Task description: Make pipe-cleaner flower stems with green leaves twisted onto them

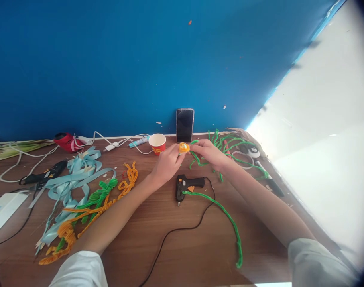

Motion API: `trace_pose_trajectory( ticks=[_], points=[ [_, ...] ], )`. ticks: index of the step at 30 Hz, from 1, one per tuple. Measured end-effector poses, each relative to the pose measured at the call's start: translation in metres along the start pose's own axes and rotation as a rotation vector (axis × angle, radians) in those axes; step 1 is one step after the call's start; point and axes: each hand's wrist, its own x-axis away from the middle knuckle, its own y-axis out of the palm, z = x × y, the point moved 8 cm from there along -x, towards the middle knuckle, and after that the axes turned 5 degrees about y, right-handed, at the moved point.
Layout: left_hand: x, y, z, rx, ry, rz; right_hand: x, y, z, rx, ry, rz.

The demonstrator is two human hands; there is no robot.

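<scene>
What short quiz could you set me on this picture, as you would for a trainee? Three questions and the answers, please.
1. True or false: the phone stands on end by the blue wall.

2. Which colour is the long fuzzy stem curving down and to the right from the glue gun?
a) orange
b) green
c) light blue

3. Fill in the gap: between the left hand and the right hand is a small piece that is mainly ____.

Key: 1 true; 2 b; 3 orange.
</scene>
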Motion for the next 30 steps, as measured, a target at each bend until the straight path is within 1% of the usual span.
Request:
trace_pose_trajectory(
  ticks=[1, 2, 3, 5, 6, 8, 10, 11, 13, 15, 17, 18, 20, 21, 23, 24, 26, 28, 30],
  points=[
    [0.001, 0.000, 0.003, -0.040, 0.033, -0.003, 0.000, 0.003, 0.006, -0.102, 0.088, -0.036],
    [0.001, 0.000, 0.005, -0.064, 0.050, -0.008, 0.000, 0.006, 0.011, -0.177, 0.144, -0.060],
    [0.001, 0.000, 0.005, -0.078, 0.053, -0.004, 0.000, 0.007, 0.013, -0.223, 0.167, -0.076],
    [0.001, -0.002, 0.002, -0.057, 0.009, 0.029, -0.003, 0.005, 0.011, -0.229, 0.119, -0.084],
    [0.000, -0.003, -0.003, -0.006, -0.041, 0.043, -0.004, 0.002, 0.008, -0.190, 0.060, -0.068],
    [-0.002, -0.002, -0.015, 0.161, -0.178, 0.053, -0.005, -0.011, -0.002, -0.017, -0.111, 0.034],
    [-0.002, 0.002, -0.029, 0.360, -0.325, 0.039, 0.001, -0.023, -0.019, 0.270, -0.331, 0.190],
    [-0.002, 0.004, -0.034, 0.447, -0.389, 0.033, 0.006, -0.024, -0.029, 0.431, -0.445, 0.244],
    [0.000, 0.009, -0.044, 0.590, -0.505, 0.010, 0.015, -0.016, -0.041, 0.697, -0.645, 0.249],
    [0.004, 0.016, -0.049, 0.697, -0.595, -0.041, 0.022, -0.005, -0.046, 0.867, -0.783, 0.193],
    [0.007, 0.023, -0.050, 0.751, -0.638, -0.096, 0.024, 0.002, -0.045, 0.967, -0.852, 0.161],
    [0.008, 0.025, -0.050, 0.757, -0.643, -0.116, 0.023, 0.004, -0.043, 0.999, -0.859, 0.154],
    [0.008, 0.026, -0.047, 0.732, -0.618, -0.122, 0.020, 0.005, -0.039, 1.006, -0.828, 0.152],
    [0.007, 0.024, -0.046, 0.701, -0.590, -0.113, 0.018, 0.003, -0.037, 0.970, -0.792, 0.160],
    [0.004, 0.019, -0.041, 0.599, -0.503, -0.076, 0.012, -0.002, -0.033, 0.813, -0.666, 0.161],
    [0.002, 0.015, -0.037, 0.529, -0.443, -0.055, 0.009, -0.005, -0.030, 0.692, -0.580, 0.147],
    [-0.002, 0.008, -0.027, 0.368, -0.310, -0.027, 0.002, -0.009, -0.020, 0.386, -0.374, 0.078],
    [-0.003, 0.004, -0.016, 0.192, -0.183, -0.020, -0.004, -0.007, -0.005, 0.083, -0.154, -0.021],
    [-0.003, 0.000, -0.006, 0.011, -0.055, -0.012, -0.006, 0.000, 0.008, -0.163, 0.034, -0.118]
  ],
)
